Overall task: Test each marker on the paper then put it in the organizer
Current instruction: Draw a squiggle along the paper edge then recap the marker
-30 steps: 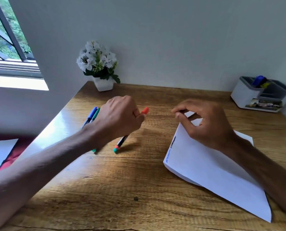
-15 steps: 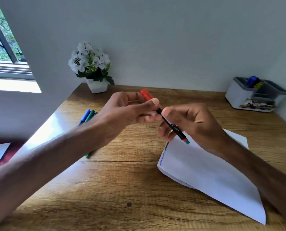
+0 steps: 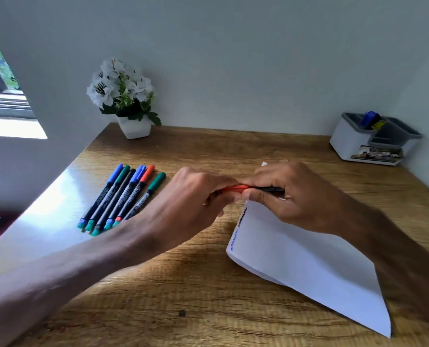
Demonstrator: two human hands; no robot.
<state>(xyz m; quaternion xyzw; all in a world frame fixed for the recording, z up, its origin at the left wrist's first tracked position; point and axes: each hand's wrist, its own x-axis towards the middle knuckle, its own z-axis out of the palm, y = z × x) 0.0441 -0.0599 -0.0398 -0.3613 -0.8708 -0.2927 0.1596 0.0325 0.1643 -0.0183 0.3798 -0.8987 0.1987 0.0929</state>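
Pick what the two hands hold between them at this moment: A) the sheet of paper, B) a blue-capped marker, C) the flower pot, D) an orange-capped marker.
D: the left hand grips the orange cap end and the right hand grips the black barrel of the orange-capped marker.

Mid-frame, both hands meet above the wooden desk (image 3: 208,309). The left hand (image 3: 196,196) grips the red cap end of a marker (image 3: 236,188), and the right hand (image 3: 291,196) grips its black barrel, held level. The white paper (image 3: 308,259) lies lower right, with scribbles (image 3: 241,219) along its left edge. 6 markers (image 3: 123,196) lie in a row at left. The organizer (image 3: 353,144) sits upper right.
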